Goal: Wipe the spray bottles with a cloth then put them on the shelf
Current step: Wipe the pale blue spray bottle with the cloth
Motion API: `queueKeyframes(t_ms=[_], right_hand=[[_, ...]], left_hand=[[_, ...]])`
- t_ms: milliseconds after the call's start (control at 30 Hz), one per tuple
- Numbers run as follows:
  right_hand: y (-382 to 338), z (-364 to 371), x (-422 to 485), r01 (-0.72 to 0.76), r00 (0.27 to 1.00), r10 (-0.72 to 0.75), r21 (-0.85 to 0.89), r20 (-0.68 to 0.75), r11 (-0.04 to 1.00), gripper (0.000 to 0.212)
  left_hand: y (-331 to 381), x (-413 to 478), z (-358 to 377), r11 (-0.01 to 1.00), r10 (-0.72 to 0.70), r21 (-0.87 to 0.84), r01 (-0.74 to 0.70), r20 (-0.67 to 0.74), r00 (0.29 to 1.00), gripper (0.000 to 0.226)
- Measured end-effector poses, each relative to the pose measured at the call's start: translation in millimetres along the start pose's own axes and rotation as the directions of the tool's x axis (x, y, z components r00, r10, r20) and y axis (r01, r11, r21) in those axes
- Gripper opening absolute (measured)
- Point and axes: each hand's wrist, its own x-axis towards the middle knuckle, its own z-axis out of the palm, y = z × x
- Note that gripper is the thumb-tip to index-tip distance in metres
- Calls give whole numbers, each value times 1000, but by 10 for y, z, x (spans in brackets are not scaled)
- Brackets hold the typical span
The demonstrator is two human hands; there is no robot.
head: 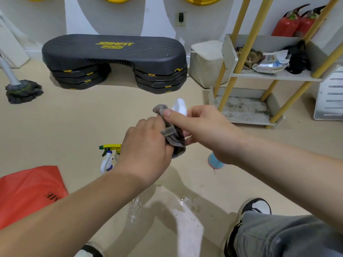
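Note:
My right hand (206, 132) grips a spray bottle held above the floor. Its white head (179, 107) sticks out past my fingers, and its light blue base (213, 162) shows below my wrist. My left hand (146, 145) holds a grey cloth (173, 135) wrapped against the bottle's middle, which is hidden. A second spray bottle (107, 158), white with a yellow and green trigger, stands on the floor just left of my left hand. The shelf (274, 76) with yellow posts stands at the right.
The shelf's middle level holds rags and a plastic packet (271, 62); its bottom level (243, 108) is stained. A black step platform (115, 58) sits at the back, a mop (22, 89) at far left, a red bag (27, 191) at lower left. Water (185, 210) pools by my shoe (254, 206).

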Motion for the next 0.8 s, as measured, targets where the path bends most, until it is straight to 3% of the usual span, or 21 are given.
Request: queueKeyframes(t_ms=[100, 200, 300, 367, 433, 500, 600, 667, 733, 800], right_hand=[[38, -7, 34, -17, 999, 20, 95, -29, 995, 39], [71, -79, 115, -29, 1000, 29, 171, 6, 985, 29], [109, -141, 142, -43, 998, 33, 208, 49, 977, 25], [108, -167, 141, -53, 999, 48, 231, 24, 972, 27], [100, -185, 140, -63, 998, 67, 230, -13, 971, 28], [101, -189, 150, -63, 997, 73, 209, -39, 976, 28], [106, -181, 163, -57, 995, 72, 193, -71, 979, 29], [119, -188, 179, -57, 994, 75, 197, -83, 979, 30], [155, -187, 210, -62, 991, 84, 190, -107, 980, 34], [211, -147, 243, -77, 983, 105, 176, -153, 981, 41]], left_hand=[[-46, 10, -23, 993, 92, -74, -91, 2, 996, 27], [-187, 25, -71, 909, 10, -417, 15, 58, 998, 27], [-319, 75, -93, 637, -254, -699, 326, 209, 944, 23], [-362, 134, -103, 344, -377, -809, 477, 346, 859, 31], [-363, 166, -151, 100, -413, -864, 494, 415, 810, 36], [-363, 169, -186, 12, -410, -888, 459, 415, 812, 40], [-351, 151, -190, 7, -390, -898, 440, 403, 828, 44], [-264, 118, -233, 111, -352, -888, 446, 385, 853, 46], [-136, 19, -271, 405, -243, -821, 403, 329, 913, 53], [29, -150, -214, 758, 4, -633, 156, 244, 970, 59]])
